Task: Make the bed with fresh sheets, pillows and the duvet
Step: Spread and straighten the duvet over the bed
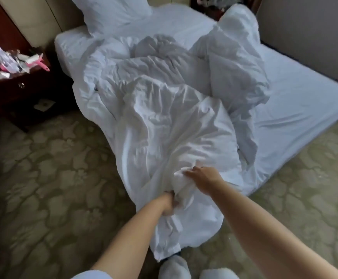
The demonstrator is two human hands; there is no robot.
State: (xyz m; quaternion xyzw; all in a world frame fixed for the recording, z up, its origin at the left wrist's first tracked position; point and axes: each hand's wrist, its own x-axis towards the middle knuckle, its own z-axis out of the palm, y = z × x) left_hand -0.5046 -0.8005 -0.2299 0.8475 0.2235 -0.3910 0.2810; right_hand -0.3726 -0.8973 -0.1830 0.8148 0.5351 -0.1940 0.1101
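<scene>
No text or label can be read anywhere (nightstand clutter too blurred).

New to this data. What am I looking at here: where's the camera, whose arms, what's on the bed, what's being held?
There is no robot. A person wears one wide-angle camera on the head, looking forward and down, so the two bare arms coming in from the bottom are their own.

The left hand grips a bunched corner of the white duvet, and the right hand pinches the same bunch just above it. The duvet lies crumpled across the bed and hangs off its near corner toward the patterned carpet. A pillow leans at the head end. A dark nightstand with clutter on top stands at the left.
</scene>
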